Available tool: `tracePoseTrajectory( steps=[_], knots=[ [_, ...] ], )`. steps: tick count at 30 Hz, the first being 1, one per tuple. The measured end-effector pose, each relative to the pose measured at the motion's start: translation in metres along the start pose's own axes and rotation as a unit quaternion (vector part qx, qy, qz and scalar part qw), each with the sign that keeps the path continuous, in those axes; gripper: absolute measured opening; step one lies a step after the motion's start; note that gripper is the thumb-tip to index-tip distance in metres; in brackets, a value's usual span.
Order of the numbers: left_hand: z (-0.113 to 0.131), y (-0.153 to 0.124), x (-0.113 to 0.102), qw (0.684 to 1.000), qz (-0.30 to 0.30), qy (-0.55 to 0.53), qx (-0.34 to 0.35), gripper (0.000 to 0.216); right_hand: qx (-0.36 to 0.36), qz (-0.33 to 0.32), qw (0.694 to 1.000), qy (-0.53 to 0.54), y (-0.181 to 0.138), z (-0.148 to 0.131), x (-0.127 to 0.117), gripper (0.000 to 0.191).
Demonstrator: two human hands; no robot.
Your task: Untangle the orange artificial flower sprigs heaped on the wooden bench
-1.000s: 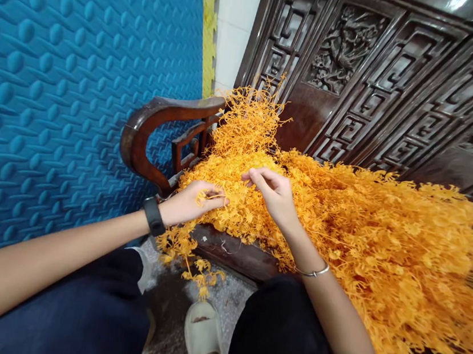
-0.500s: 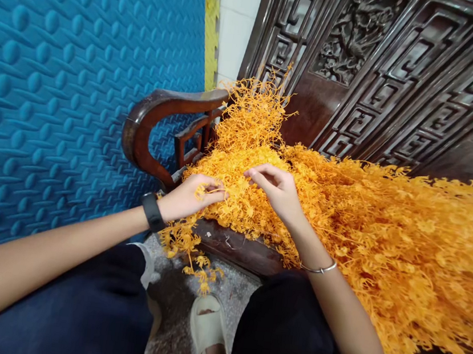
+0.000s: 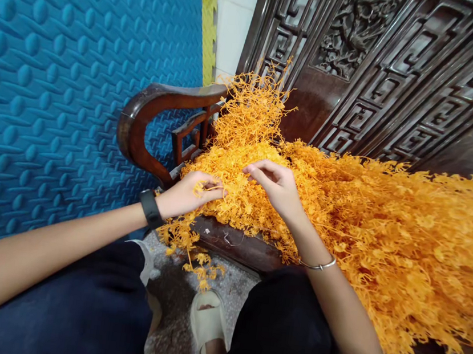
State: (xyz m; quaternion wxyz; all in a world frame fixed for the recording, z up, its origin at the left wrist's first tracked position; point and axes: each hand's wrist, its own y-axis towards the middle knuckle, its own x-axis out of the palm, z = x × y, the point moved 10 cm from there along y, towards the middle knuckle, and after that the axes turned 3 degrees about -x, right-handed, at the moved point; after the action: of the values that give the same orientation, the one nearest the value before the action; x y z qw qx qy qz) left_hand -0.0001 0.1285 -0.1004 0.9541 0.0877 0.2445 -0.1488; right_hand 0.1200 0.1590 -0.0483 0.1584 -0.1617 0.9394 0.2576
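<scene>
My left hand [image 3: 192, 192], with a dark band on its wrist, is closed on an orange artificial plant sprig [image 3: 208, 187]. Below that hand, more orange sprigs [image 3: 181, 239] hang over the seat's front edge. To its right, my right hand [image 3: 273, 184] is held in a pinch above the pile of orange artificial plants [image 3: 255, 199]. Whatever its fingertips hold, if anything, is too small to tell. The hands are a short way apart, both over the left end of the pile.
Under the pile is a dark wooden bench [image 3: 241, 245] with a curved armrest [image 3: 141, 113] and a carved backrest [image 3: 359, 89]. A blue textured foam mat [image 3: 57, 92] stands at the left. Orange plants [image 3: 418, 239] spread far to the right. A slippered foot [image 3: 210, 317] rests on the floor.
The view has shifted slightly. Both hands keep nearly the same pose and place over the pile, and the left still holds its sprig.
</scene>
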Motion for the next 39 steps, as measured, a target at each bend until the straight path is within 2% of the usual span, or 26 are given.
tracePoseTrajectory(
  steps=[16, 25, 39],
  knots=[
    [0.0021, -0.001, -0.0006, 1.0, -0.006, -0.024, 0.005, 0.025, 0.002, -0.014, 1.0, -0.007, -0.0013, -0.001, 0.0035, 0.022],
    [0.001, -0.0014, -0.0022, 1.0, -0.001, -0.016, 0.011, 0.026, 0.002, -0.017, 1.0, -0.005, -0.0014, 0.0006, 0.0046, 0.031],
    [0.0011, 0.0005, 0.0003, 1.0, -0.009, -0.018, -0.002, 0.026, 0.004, -0.015, 1.0, 0.004, -0.0012, 0.0024, 0.0021, 0.026]
  ],
)
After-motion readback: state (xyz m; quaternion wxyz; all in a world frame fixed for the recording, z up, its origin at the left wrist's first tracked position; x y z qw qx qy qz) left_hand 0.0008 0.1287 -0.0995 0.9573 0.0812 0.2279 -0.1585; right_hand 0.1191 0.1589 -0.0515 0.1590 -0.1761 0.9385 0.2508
